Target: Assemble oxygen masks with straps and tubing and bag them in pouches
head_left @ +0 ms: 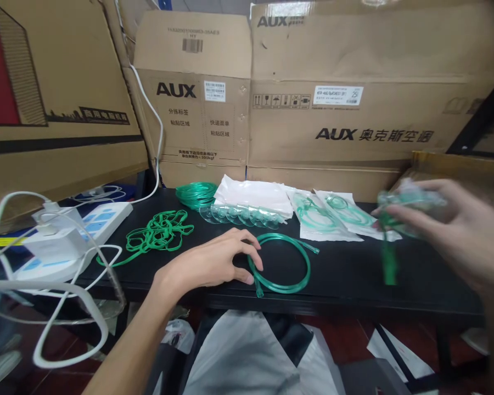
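My left hand (pixel 214 262) rests on the black table (pixel 354 274), its fingers curled over the left side of a coiled green tube (pixel 286 285) lying near the front edge. My right hand (pixel 456 233) is raised at the right and blurred by motion; its fingers close on a clear mask with green parts (pixel 407 206), from which a green strap or tube (pixel 389 263) hangs down.
A heap of green elastic bands (pixel 158 235), a green tubing coil (pixel 195 193), a row of clear masks (pixel 242 215) and white sealed packets (pixel 329 219) lie at the back. A white power strip (pixel 72 238) with cables sits left. Cardboard boxes (pixel 354 109) stand behind.
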Demonstrator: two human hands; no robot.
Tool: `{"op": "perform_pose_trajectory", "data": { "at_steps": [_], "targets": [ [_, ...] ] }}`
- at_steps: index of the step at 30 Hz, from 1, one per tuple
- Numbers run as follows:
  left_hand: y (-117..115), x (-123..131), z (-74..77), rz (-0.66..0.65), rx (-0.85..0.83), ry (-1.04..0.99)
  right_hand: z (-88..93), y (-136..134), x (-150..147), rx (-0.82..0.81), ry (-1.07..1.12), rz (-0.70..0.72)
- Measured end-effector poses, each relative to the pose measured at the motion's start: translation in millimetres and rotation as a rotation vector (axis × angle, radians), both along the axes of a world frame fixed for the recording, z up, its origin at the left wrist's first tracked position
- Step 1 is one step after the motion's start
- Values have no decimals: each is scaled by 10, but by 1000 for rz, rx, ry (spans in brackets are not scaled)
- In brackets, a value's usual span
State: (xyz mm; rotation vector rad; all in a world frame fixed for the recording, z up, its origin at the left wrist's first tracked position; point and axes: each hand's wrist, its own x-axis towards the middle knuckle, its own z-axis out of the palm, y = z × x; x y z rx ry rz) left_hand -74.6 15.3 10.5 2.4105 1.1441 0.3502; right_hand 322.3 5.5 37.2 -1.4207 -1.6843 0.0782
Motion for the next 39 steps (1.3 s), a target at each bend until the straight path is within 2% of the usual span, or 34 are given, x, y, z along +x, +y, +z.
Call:
{"op": "perform_pose_trajectory", "data": {
  "at_steps": [1, 4, 8, 11, 14, 19, 23, 28, 39],
  "targets": [
    [0, 6, -15, -20, -2, -7, -16, 3, -170, 14, 45, -43],
    [12, 26, -77, -42, -6, -34, -115, 30, -636, -177, 48, 215],
    [16, 69, -118, -2, 20, -39, -263, -12, -1029, -365, -180, 460],
    [7, 109, -107, 15, 43, -23, -328, -95, -1167, -472, -331, 475],
    [2, 132, -101, 14, 52, -18, -351, -145, -1201, -541, -415, 445],
    [-5, 150, -105, 1, 35, -5, -330, -146, -1188, -585, -429, 494],
    [-36, 186, -65, 34, 42, 14, -349, -148, -1227, -589, -396, 548],
    [-69, 201, -13, 12, 1, 3, -400, -148, -1254, -581, -411, 508],
    [51, 222, -119, -51, 81, -45, -360, -158, -1259, -590, -434, 529]
  ]
}}
